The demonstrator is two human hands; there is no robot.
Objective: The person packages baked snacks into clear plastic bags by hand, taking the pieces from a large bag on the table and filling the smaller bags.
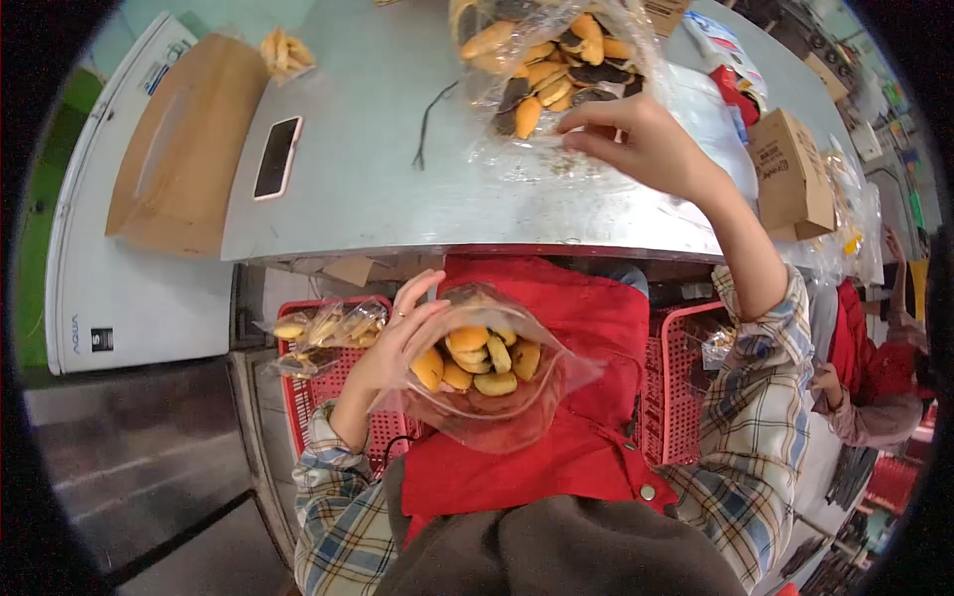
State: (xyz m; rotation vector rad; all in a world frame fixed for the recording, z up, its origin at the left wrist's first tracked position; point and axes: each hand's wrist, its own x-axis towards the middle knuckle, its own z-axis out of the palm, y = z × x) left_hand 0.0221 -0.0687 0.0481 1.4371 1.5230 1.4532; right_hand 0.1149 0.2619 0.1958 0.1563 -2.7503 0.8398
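Note:
My left hand point(402, 333) grips the left rim of a clear plastic pouch point(497, 427) in front of my red apron. Its mouth gapes upward, and several small golden bread rolls point(477, 358) lie inside. Over the table, my right hand point(636, 144) is at the near edge of a large clear plastic bag point(532, 164). Thumb and fingers are bent with a gap between them, and I see nothing held there. That large bag holds many golden and dark brown bread pieces point(556, 74).
On the metal table point(358, 199) lie a phone point(278, 157), a black tie point(427, 124) and a cardboard box point(790, 174). A brown carton point(189, 144) stands left. Red baskets point(298, 397) flank me, the left one bearing filled packets point(333, 333). Another person point(874, 377) is at far right.

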